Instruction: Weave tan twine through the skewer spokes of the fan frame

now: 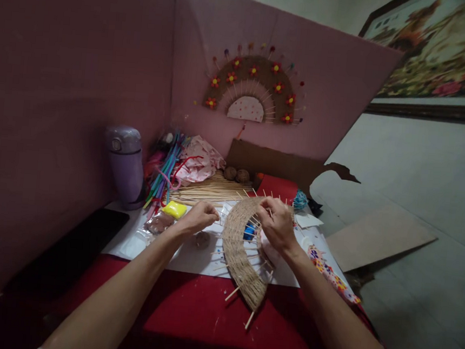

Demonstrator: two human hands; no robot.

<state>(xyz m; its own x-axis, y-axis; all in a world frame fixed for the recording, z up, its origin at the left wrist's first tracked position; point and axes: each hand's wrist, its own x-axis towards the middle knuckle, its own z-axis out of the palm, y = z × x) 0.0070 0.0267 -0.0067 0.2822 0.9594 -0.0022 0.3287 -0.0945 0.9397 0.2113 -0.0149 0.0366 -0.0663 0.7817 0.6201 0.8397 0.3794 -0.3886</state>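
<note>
A half-ring of woven brown twine with thin wooden sticks poking out of both edges lies tilted across the table's front. My right hand is above its inner edge, fingers pinched together and covering part of it. To the left of the weave, my left hand is raised with thumb and fingertips closed. Whatever either hand pinches is too small to make out. A blue object shows through the sticks. Below my left hand sits a small brown ball on the white paper.
A finished-looking fan decoration hangs on the pink board. Around the paper stand a purple bottle, pipe cleaners, a yellow packet, loose sticks, twine balls, brown cardboard and colourful flower pieces.
</note>
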